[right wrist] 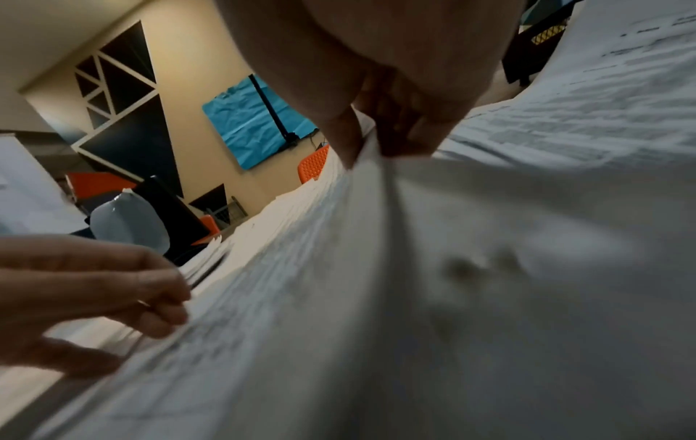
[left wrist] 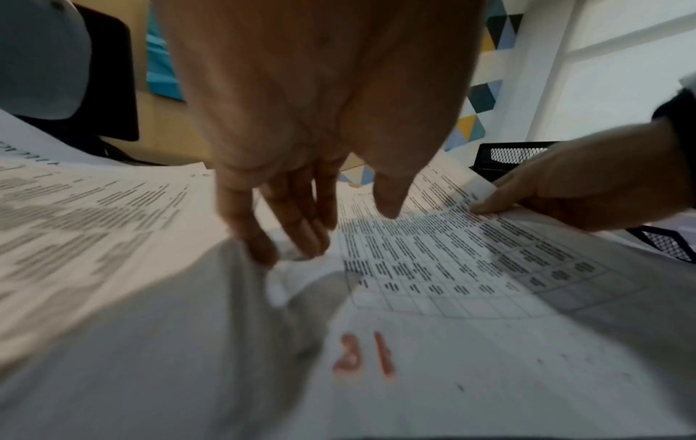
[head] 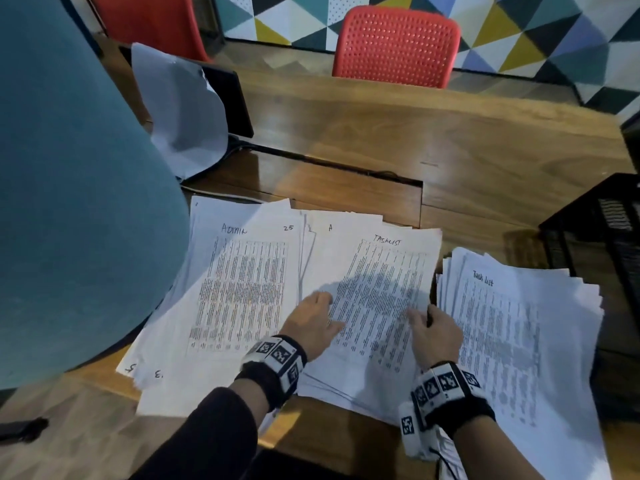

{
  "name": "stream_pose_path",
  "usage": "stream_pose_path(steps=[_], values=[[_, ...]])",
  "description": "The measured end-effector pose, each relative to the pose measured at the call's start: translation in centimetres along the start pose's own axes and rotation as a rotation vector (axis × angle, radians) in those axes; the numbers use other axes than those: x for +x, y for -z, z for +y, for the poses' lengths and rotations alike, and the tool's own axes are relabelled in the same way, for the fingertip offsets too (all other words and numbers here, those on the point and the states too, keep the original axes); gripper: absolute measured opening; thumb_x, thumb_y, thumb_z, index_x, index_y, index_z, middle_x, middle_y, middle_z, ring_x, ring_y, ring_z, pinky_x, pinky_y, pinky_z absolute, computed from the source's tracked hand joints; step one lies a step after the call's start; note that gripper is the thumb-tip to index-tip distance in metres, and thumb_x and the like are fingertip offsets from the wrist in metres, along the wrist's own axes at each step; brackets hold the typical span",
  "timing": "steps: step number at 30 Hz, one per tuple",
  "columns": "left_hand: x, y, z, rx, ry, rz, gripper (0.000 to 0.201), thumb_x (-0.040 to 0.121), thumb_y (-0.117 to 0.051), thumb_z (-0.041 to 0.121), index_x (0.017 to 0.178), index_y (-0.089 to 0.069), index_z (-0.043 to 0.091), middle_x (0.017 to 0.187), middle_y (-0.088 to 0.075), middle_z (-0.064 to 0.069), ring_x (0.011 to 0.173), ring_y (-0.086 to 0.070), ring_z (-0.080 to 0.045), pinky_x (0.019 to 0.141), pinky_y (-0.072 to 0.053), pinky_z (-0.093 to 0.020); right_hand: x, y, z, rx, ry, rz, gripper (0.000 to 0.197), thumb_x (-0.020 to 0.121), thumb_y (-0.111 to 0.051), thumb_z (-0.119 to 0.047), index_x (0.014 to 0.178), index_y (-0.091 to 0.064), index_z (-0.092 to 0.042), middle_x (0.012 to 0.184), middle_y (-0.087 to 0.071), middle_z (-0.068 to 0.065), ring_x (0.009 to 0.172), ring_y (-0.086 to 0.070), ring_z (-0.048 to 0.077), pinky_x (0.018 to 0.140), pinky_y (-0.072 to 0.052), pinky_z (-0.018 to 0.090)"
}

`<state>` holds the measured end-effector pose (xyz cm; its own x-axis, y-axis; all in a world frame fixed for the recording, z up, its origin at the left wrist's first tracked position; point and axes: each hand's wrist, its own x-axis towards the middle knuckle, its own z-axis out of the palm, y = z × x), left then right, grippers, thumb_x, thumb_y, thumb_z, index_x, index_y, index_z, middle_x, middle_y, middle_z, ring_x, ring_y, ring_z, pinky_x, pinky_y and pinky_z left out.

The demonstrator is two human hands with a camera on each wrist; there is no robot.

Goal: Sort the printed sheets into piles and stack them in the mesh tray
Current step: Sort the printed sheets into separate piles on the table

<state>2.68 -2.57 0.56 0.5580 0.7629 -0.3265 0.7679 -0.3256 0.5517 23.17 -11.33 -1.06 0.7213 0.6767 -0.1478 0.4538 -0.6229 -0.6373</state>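
Three piles of printed sheets lie on the wooden table: an "ADMIN" pile (head: 242,289) on the left, a "TASKLIST" pile (head: 381,282) in the middle and a "Task list" pile (head: 512,327) on the right. My right hand (head: 420,315) pinches the right edge of the middle pile's top sheet (right wrist: 471,238) between thumb and fingers (right wrist: 406,131). My left hand (head: 330,313) rests its fairly straight fingers (left wrist: 290,238) on that sheet's left edge. The sheet bears a red "31" (left wrist: 363,354). The black mesh tray (head: 595,237) stands at the far right, past the right pile.
A big blue rounded shape (head: 69,185) fills the left side and overlaps the ADMIN pile. Behind it, a crumpled white sheet (head: 187,109) leans on a dark panel (head: 235,98). A red chair (head: 394,46) stands across the table. A cable slot (head: 346,168) crosses the tabletop.
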Motion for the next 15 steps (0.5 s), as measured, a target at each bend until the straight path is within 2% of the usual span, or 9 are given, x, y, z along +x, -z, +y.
stream_pose_path(steps=[1,2,3,4,5,6,9,12,15], values=[[0.1,0.0,-0.3,0.05,0.042,0.008,0.044,0.098,-0.051,0.044,0.123,-0.048,0.008,0.12,-0.055,-0.007,0.107,-0.053,-0.021,0.09,-0.044,-0.027,-0.1,0.5,0.3,0.047,0.016,-0.015,0.023,0.095,-0.056,-0.025,0.073,-0.047,-0.025,0.056,-0.046,-0.006,0.049,-0.041,0.01,0.055,-0.037,0.023],[0.2,0.0,-0.8,0.094,0.093,0.01,0.049,0.099,-0.047,0.047,0.124,-0.049,0.006,0.123,-0.054,-0.01,0.111,-0.051,-0.024,0.095,-0.045,-0.032,-0.3,0.7,0.8,0.072,0.028,-0.038,0.011,0.097,-0.053,-0.023,0.086,-0.055,-0.022,0.064,-0.051,-0.006,0.054,-0.044,0.01,0.06,-0.04,0.025],[0.2,-0.1,-1.2,0.124,0.153,0.004,0.054,0.099,-0.043,0.05,0.127,-0.049,0.004,0.127,-0.052,-0.012,0.116,-0.049,-0.027,0.098,-0.045,-0.037,-0.5,1.0,1.2,0.085,0.017,-0.066,0.016,0.098,-0.05,-0.021,0.108,-0.061,-0.014,0.076,-0.058,-0.002,0.061,-0.05,0.013,0.064,-0.043,0.027],[0.2,0.0,-1.5,0.126,0.205,-0.004,0.058,0.1,-0.041,0.051,0.13,-0.047,0.002,0.131,-0.051,-0.014,0.119,-0.048,-0.029,0.101,-0.043,-0.04,-0.7,1.1,1.5,0.099,-0.006,-0.08,0.03,0.099,-0.048,-0.02,0.126,-0.055,-0.01,0.09,-0.063,0.002,0.069,-0.055,0.017,0.068,-0.046,0.028],[0.1,0.2,-1.6,0.108,0.24,-0.009,0.06,0.1,-0.04,0.051,0.133,-0.046,0.001,0.133,-0.05,-0.016,0.121,-0.047,-0.03,0.103,-0.042,-0.041,-0.9,1.3,1.8,0.14,-0.042,-0.085,0.036,0.1,-0.047,-0.02,0.133,-0.049,-0.008,0.1,-0.063,0.004,0.074,-0.058,0.018,0.07,-0.048,0.028],[0.3,0.4,-1.4,0.08,0.254,0.001,0.061,0.1,-0.041,0.05,0.135,-0.043,0.001,0.135,-0.049,-0.017,0.123,-0.048,-0.031,0.104,-0.042,-0.04,-1.0,1.7,1.9,0.184,-0.056,-0.07,0.034,0.1,-0.046,-0.021,0.132,-0.049,-0.009,0.101,-0.064,0.005,0.072,-0.058,0.017,0.066,-0.048,0.028],[1.2,1.3,-0.5,-0.014,0.232,0.082,0.055,0.1,-0.049,0.041,0.137,-0.042,0.002,0.135,-0.049,-0.014,0.122,-0.05,-0.028,0.103,-0.042,-0.035,-0.9,2.5,1.8,0.308,-0.014,-0.021,0.011,0.097,-0.052,-0.02,0.101,-0.058,-0.012,0.085,-0.064,0.006,0.068,-0.057,0.021,0.061,-0.046,0.03],[2.5,2.0,0.3,-0.154,0.211,0.09,0.051,0.096,-0.059,0.035,0.134,-0.044,0.005,0.133,-0.051,-0.011,0.12,-0.053,-0.025,0.102,-0.042,-0.033,-1.2,3.0,1.7,0.52,-0.048,-0.017,0.006,0.093,-0.06,-0.014,0.088,-0.064,-0.012,0.081,-0.066,0.005,0.075,-0.062,0.025,0.067,-0.052,0.034],[3.6,3.0,0.3,-0.32,0.234,0.057,0.056,0.091,-0.066,0.035,0.133,-0.045,0.004,0.131,-0.054,-0.011,0.117,-0.055,-0.025,0.102,-0.046,-0.038,-1.7,3.7,1.0,0.711,-0.082,0.018,0.004,0.088,-0.066,-0.016,0.086,-0.069,-0.017,0.086,-0.069,0.009,0.082,-0.063,0.028,0.081,-0.053,0.044]])
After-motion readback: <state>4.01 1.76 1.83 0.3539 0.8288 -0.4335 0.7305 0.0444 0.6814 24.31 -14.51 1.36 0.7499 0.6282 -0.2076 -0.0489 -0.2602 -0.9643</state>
